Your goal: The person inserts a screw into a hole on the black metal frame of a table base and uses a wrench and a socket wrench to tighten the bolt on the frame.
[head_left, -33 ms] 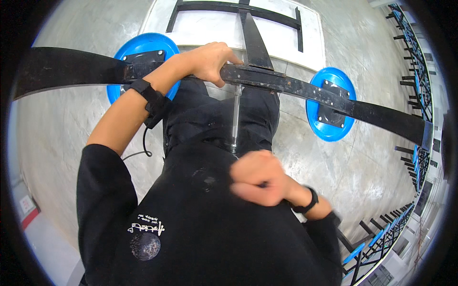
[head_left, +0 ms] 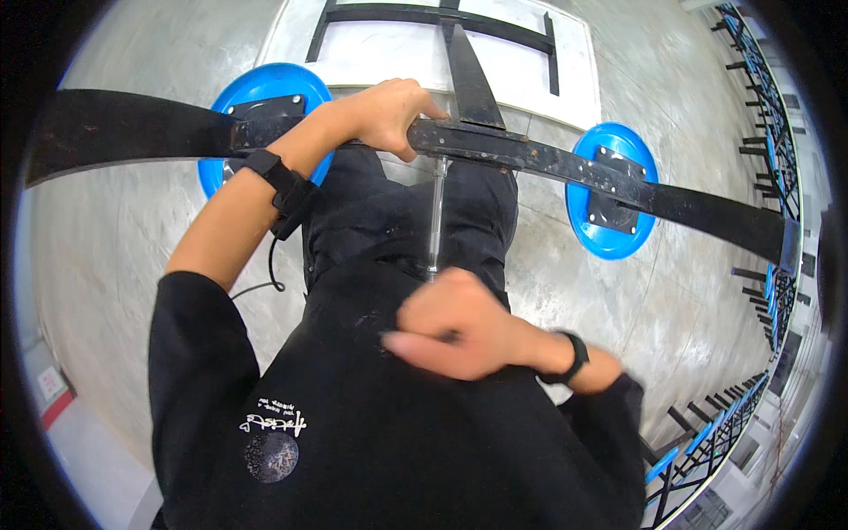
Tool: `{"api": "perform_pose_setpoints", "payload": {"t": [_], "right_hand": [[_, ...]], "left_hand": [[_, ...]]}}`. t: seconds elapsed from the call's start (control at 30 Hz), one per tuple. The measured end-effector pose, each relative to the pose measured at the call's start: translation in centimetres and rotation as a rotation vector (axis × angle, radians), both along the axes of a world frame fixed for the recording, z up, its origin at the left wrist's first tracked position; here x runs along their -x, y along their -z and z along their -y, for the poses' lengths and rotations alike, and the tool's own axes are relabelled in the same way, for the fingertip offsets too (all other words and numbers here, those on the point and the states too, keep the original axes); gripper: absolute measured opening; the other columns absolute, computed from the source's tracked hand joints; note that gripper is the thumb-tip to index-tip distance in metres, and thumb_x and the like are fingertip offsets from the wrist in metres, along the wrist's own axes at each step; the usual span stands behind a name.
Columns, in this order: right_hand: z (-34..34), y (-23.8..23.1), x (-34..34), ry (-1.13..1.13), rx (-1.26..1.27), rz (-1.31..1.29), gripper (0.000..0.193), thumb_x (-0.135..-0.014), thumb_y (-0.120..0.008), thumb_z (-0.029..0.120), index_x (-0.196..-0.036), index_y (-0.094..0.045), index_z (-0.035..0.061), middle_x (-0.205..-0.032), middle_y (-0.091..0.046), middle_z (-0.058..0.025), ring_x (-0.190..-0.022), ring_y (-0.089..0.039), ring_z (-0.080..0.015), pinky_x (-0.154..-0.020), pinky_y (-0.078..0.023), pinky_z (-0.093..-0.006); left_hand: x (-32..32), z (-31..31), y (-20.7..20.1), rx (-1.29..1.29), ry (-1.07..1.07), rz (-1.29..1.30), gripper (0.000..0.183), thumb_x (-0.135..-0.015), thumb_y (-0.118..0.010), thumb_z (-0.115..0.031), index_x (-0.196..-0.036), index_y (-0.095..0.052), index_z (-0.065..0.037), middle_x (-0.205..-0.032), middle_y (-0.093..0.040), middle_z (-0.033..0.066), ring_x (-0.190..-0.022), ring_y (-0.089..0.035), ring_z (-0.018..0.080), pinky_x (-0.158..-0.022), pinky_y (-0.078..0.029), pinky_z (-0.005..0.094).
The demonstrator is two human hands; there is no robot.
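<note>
My left hand (head_left: 389, 115) wraps round a black metal crossbar (head_left: 548, 163), fingers over its far side and thumb underneath. A straight, shiny metal rod, like a socket wrench extension (head_left: 436, 216), runs from the bar's underside back toward my belly. Close to its near end is my right hand (head_left: 455, 327), closed in a fist and smeared by motion. Whatever lies inside that fist is hidden. Two round blue seats or discs (head_left: 230, 93) (head_left: 609, 243) with black mounting plates are fixed along the crossbar, one on each side.
From the crossbar a black upright (head_left: 474, 84) leads away to a black frame (head_left: 389, 12) on a white board (head_left: 579, 71). Along the right edge stand rows of similar black frames (head_left: 768, 168) with blue discs. Grey floor (head_left: 115, 230) lies around me.
My right fist has moved left and slightly up, closer to the near end of the rod. The left hand keeps its place on the crossbar.
</note>
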State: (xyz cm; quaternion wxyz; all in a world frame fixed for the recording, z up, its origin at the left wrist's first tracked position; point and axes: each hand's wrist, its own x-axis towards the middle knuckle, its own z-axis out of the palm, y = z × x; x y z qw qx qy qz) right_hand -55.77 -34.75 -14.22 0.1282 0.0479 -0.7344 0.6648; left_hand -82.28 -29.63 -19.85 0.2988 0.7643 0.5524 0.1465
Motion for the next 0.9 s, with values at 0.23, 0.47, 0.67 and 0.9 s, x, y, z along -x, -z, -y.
{"api": "perform_pose_setpoints", "payload": {"t": [0.23, 0.47, 0.67, 0.9], "right_hand": [[4.9, -0.1, 12.6, -0.070, -0.158, 0.233, 0.034, -0.079, -0.058, 0.019, -0.053, -0.051, -0.0022, -0.051, -0.049, -0.0188, -0.046, -0.049, -0.0350, -0.046, -0.037, -0.0401], [1.9, -0.8, 5.1, -0.261, -0.084, 0.006, 0.038, -0.085, -0.057, 0.018, -0.054, -0.041, 0.0029, -0.049, -0.038, -0.0126, -0.045, -0.043, -0.0295, -0.044, -0.032, -0.0372], [2.0, -0.3, 3.7, -0.120, 0.002, -0.093, 0.035, -0.081, -0.061, 0.012, -0.054, -0.041, 0.0036, -0.049, -0.039, -0.0113, -0.042, -0.043, -0.0265, -0.042, -0.031, -0.0355], [3.0, 0.4, 6.4, -0.131, -0.044, -0.178, 0.032, -0.081, -0.060, 0.015, -0.055, -0.045, 0.0043, -0.049, -0.041, -0.0116, -0.043, -0.045, -0.0282, -0.042, -0.032, -0.0358]], "left_hand": [[-0.1, 0.0, -0.3, -0.162, 0.007, -0.035, 0.064, -0.040, -0.067, -0.017, -0.103, -0.067, -0.002, -0.064, -0.062, 0.0150, -0.055, -0.057, 0.0277, -0.059, -0.047, 0.0333], [0.3, 0.5, 1.2, -0.102, -0.030, -0.006, 0.062, -0.041, -0.067, -0.016, -0.101, -0.067, -0.001, -0.066, -0.063, 0.0137, -0.053, -0.056, 0.0272, -0.059, -0.047, 0.0323], [0.1, 0.3, 0.6, -0.096, -0.030, -0.010, 0.061, -0.040, -0.068, -0.014, -0.099, -0.067, 0.001, -0.067, -0.064, 0.0122, -0.054, -0.058, 0.0252, -0.059, -0.048, 0.0331], [0.1, 0.5, 0.1, -0.166, 0.007, -0.021, 0.059, -0.040, -0.068, -0.014, -0.098, -0.068, -0.001, -0.066, -0.063, 0.0131, -0.054, -0.058, 0.0258, -0.058, -0.047, 0.0330]]}}
